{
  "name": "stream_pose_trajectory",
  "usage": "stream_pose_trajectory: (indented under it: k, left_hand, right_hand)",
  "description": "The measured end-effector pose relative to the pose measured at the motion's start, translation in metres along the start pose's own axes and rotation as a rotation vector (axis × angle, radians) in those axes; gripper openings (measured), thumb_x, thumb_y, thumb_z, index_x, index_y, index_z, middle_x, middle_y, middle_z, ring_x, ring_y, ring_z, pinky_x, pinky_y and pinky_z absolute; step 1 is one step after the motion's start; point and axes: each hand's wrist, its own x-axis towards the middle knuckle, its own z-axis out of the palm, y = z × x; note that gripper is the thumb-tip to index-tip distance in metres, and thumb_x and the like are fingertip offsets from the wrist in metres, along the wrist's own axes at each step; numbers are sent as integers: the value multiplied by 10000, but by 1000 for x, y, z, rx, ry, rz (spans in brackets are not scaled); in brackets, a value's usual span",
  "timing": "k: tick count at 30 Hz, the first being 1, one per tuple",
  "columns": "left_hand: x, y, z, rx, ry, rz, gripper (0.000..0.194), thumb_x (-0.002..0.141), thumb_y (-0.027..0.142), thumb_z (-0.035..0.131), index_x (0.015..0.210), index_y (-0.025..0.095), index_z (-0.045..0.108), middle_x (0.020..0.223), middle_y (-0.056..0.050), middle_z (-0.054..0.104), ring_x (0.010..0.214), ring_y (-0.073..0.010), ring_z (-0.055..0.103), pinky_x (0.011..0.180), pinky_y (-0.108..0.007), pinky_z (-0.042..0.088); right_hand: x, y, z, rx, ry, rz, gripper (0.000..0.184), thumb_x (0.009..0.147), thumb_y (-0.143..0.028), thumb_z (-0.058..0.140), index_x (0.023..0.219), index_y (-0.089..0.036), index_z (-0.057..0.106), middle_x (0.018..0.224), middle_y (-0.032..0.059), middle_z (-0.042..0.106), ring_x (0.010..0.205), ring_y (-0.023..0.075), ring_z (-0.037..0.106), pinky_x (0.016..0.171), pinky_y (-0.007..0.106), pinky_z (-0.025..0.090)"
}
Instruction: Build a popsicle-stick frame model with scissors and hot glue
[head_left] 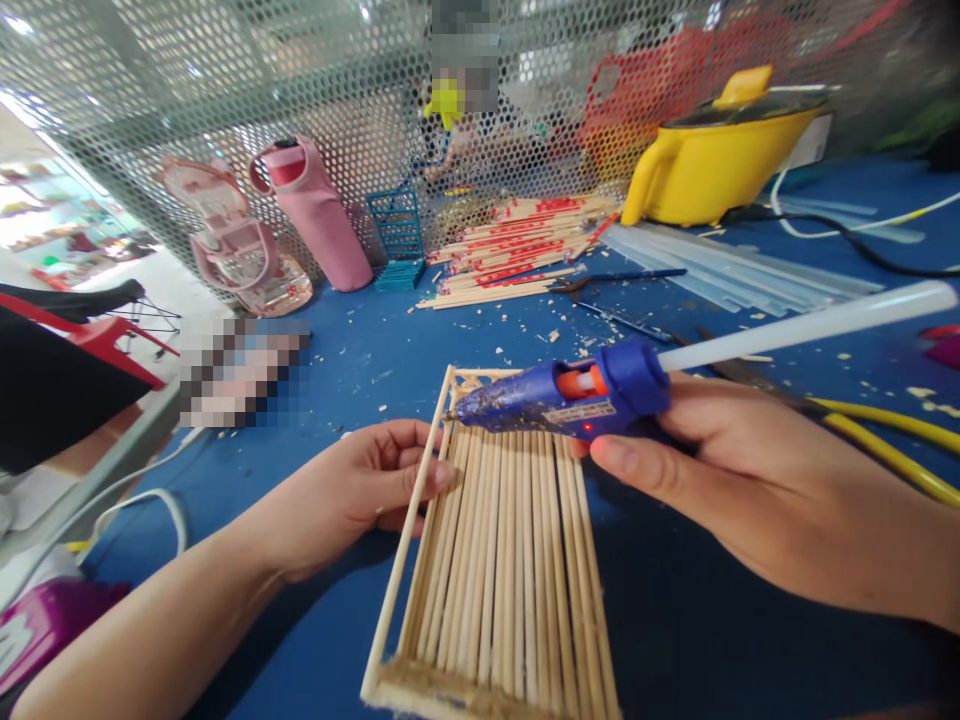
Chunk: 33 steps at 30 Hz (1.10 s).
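Note:
My left hand (382, 475) is closed around the left edge of a frame made of thin wooden sticks (502, 560), its thumb resting on the inner side. The sticks lie side by side as a panel, with a raised rail along the left. In my right hand (765, 480) is a blue hot glue gun (525, 400), with a long translucent glue stick (810, 325) jutting from its back. A small red light glows on its side. The gun's nozzle is at the frame's far left corner, touching or very near the left rail; I cannot tell which.
Behind lie a pile of wooden sticks with red wrappers (517, 240), clear glue sticks (720, 262) and a yellow pot (720, 160). A pink bottle (322, 215), a clear bottle (251, 260) and a teal stand (397, 235) line the mesh panel (360, 90). Yellow-handled pliers (892, 440) lie right.

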Motion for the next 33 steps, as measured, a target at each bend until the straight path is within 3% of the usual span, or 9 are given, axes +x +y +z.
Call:
stream_pose_trajectory:
  k: [5,12,18,25,29,33]
  left_hand:
    - [-1,0,1,-6,-7,7,353,709,332,731,993,168,600,888,-25,586,724,-106,560,646,-220,472]
    - [-1,0,0,-5,9,-6,371,695,351,739,989,168,607,901,-34,602,728,-114,568,641,-222,477]
    - [0,-1,-1,-5,-13,-1,338,719,319,725,991,170,593,877,-14,570,708,-89,545,629,-197,470]
    - [-1,-1,-1,4,-16,2,329,731,322,715,988,168,579,870,-12,556,720,-97,547,642,-210,472]
    - [0,0,0,1,-19,1,330,733,325,712,990,171,574,852,-6,548,737,-107,557,662,-225,480]
    - [0,0,0,6,-24,8,331,730,321,716,984,162,574,869,-11,560,721,-95,553,645,-206,479]
  right_hand:
    - [-1,0,-1,-27,-1,21,312,906,-352,472,1150,-242,631,879,7,724,731,168,666,726,266,543]
    - [2,0,0,6,-24,50,316,904,-374,455,1134,-261,639,756,-5,714,667,192,660,594,285,545]
    - [2,3,2,43,-29,87,347,910,-419,421,1135,-251,625,641,-3,662,655,200,640,634,304,540]
    - [2,2,1,104,-40,158,312,898,-461,431,951,-232,635,498,-25,537,548,168,570,544,263,503]
    - [1,1,-1,157,-38,188,311,887,-472,450,755,-230,595,515,-22,532,523,145,536,578,256,514]
    - [2,2,0,171,-54,187,363,889,-435,457,594,-234,526,498,-11,531,642,175,595,693,294,538]
